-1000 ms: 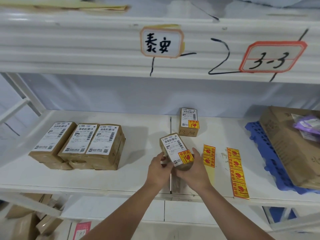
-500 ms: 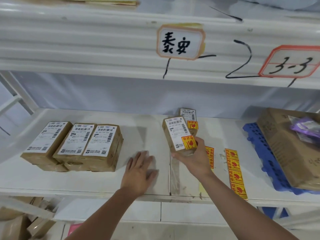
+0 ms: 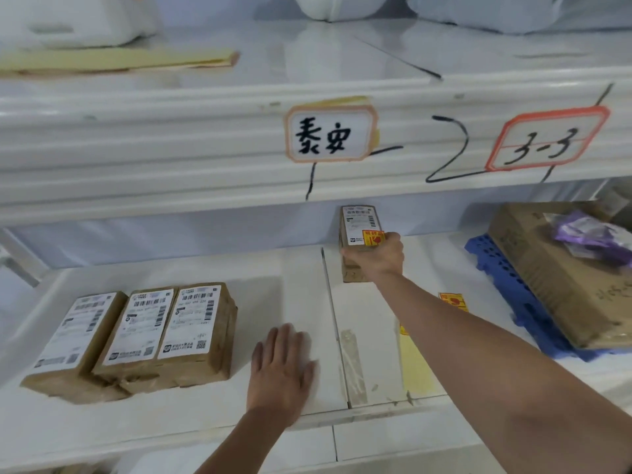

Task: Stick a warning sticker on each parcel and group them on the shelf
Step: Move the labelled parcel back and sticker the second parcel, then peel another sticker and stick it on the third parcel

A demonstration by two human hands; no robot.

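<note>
My right hand (image 3: 376, 256) grips a small brown parcel (image 3: 359, 222) with a white label and a yellow-red warning sticker, held at the back of the white shelf (image 3: 290, 295). Right under it sits another brown parcel (image 3: 352, 274), mostly hidden by my hand; whether the two touch I cannot tell. My left hand (image 3: 280, 367) lies flat on the shelf, fingers spread, holding nothing. Three labelled parcels (image 3: 143, 336) without warning stickers lie side by side at the left. A warning sticker strip (image 3: 453, 301) shows past my right forearm, partly covered.
A pale yellow backing strip (image 3: 417, 364) lies near the shelf's front edge. At the right a blue plastic pallet (image 3: 506, 285) carries a large cardboard box (image 3: 554, 268) with a purple bag on top. The upper shelf's front beam hangs low overhead.
My right hand has carried the stickered parcel from the front of the shelf to the back, above the other stickered parcel. My left hand let go and now rests flat on the shelf.
</note>
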